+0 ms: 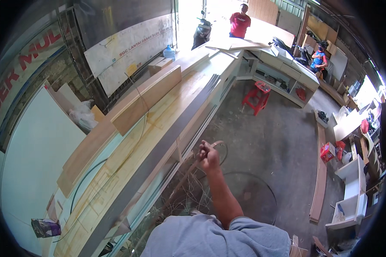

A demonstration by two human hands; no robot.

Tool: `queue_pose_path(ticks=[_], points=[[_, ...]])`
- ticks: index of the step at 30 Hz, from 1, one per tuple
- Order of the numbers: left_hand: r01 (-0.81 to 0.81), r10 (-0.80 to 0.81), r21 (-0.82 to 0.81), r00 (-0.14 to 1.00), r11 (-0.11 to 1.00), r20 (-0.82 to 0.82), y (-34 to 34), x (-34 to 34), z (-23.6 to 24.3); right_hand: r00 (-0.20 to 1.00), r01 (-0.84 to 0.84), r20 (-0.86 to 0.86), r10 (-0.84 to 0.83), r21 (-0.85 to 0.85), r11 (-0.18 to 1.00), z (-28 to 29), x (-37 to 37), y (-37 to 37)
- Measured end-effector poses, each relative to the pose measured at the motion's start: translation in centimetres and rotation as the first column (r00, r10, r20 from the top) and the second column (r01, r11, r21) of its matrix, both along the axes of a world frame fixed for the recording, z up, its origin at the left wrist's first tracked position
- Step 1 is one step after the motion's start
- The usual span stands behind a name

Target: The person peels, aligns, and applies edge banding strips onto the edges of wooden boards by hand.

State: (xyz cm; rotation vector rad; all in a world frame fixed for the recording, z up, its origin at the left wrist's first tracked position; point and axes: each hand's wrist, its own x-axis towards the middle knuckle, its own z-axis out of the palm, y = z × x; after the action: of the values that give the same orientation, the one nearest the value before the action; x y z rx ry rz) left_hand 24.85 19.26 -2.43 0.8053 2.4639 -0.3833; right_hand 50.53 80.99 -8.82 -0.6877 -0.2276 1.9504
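My right hand [208, 157] is held out over the floor beside the long cabinet, its fingers closed. A thin, flexible wood-coloured strip [182, 182] runs through it, trailing down to the lower left and curling past the fingers on the other side. Close to the hand is the side of the long cabinet [158, 159], with a dark grey band along its top edge. My left hand is out of view.
Long boards [148, 100] lie on the cabinet's pale wooden top. Tangled thin strips [188, 199] and a black hose [261, 182] lie on the floor. A red stool [256, 97] stands farther ahead. One person [240, 25] stands at the far end, another [319, 60] at right.
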Motion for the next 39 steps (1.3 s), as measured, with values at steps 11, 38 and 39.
queue_pose_path(ticks=[11, 38, 39], points=[[-0.341, -0.442, 0.681, 0.56, 0.648, 0.701, 32.2, 11.2, 2.4, 1.0, -0.007, 0.014, 0.004, 0.193, 0.981, 14.3, -4.7, -11.5], [-0.153, 0.155, 0.819, 0.985, 0.552, 0.08, 11.6, -0.2, 4.0, 0.706, 0.647, -0.134, -0.695, 0.522, 0.556, 16.7, 27.4, 4.8], [-0.287, 0.233, 0.714, 0.956, 0.638, 0.176, 10.6, -0.7, 3.5, 0.731, 0.59, -0.098, -0.676, 0.59, 0.552, 17.1, 27.2, 5.2]])
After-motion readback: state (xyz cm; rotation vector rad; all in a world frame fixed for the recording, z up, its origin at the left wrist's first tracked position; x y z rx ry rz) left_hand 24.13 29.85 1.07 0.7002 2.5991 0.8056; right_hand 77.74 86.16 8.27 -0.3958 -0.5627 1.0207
